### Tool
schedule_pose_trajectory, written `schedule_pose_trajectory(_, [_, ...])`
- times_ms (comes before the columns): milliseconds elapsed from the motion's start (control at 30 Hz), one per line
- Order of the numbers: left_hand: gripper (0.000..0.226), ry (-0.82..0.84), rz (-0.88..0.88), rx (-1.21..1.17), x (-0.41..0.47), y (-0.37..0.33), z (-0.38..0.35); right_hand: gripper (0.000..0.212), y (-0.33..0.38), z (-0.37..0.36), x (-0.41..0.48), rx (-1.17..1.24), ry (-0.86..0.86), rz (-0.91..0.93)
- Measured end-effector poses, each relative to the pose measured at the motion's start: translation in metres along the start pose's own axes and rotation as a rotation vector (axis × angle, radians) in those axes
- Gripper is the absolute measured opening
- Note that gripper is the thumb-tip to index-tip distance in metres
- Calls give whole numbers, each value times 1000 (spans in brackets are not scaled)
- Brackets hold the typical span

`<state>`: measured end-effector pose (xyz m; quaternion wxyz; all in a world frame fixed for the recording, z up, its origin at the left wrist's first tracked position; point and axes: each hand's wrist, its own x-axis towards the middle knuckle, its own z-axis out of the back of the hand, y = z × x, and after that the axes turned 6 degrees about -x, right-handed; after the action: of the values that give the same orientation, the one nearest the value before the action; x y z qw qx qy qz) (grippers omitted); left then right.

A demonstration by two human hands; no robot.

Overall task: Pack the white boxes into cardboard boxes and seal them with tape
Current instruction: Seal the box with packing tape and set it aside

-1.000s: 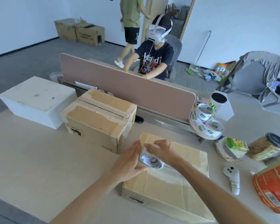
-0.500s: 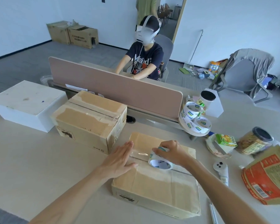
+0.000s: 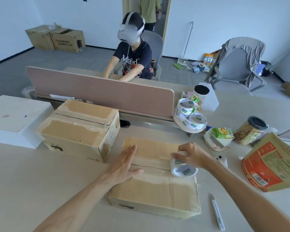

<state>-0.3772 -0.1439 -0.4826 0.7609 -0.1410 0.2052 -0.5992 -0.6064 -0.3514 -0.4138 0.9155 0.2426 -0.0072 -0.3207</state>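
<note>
A closed cardboard box [image 3: 157,190] lies in front of me on the table. My left hand [image 3: 124,164] presses flat on the left end of its top seam, fingers straight. My right hand [image 3: 191,155] grips a roll of clear tape [image 3: 182,169] at the right end of the seam, and a shiny strip of tape runs along the seam between my hands. A second closed cardboard box [image 3: 79,128] stands further left. A white box [image 3: 13,118] sits at the far left.
Spare tape rolls [image 3: 189,118] are stacked by the pink desk divider [image 3: 99,96]. Jars [image 3: 251,129], snack packs [image 3: 223,133], a red bag [image 3: 271,164] and a controller [image 3: 221,159] crowd the right side. A utility knife [image 3: 217,213] lies near the box. A person sits opposite.
My right hand has pulled the tape roll rightward along the seam, from the middle of the box to its right end. My left hand stays pressed on the left end.
</note>
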Motion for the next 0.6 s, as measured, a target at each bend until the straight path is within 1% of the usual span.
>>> schedule_pose_trajectory(67, [108, -12, -13, 17, 2, 2, -2, 59, -33, 14, -22, 47, -42, -47])
schedule_pose_trajectory(133, [103, -21, -39, 49, 4, 3, -3, 57, -48, 21, -38, 50, -80, -48])
schedule_pose_trajectory(200, [94, -21, -54, 55, 3, 2, -3, 51, -56, 21, -42, 5, -79, -9])
schedule_pose_trajectory(267, [89, -25, -73, 76, 3, 2, -3, 49, -66, 22, -43, -103, -57, 2])
schedule_pose_trajectory(367, [94, -25, -80, 103, 4, 2, -3, 49, -83, 16, -50, -213, -37, -44])
schedule_pose_trajectory(467, [102, -18, -78, 100, 5, 5, -6, 56, -86, 7, -52, -228, -41, -54])
schedule_pose_trajectory(600, [104, -18, -65, 106, 5, 7, -8, 45, -85, 7, -51, -310, -54, -83])
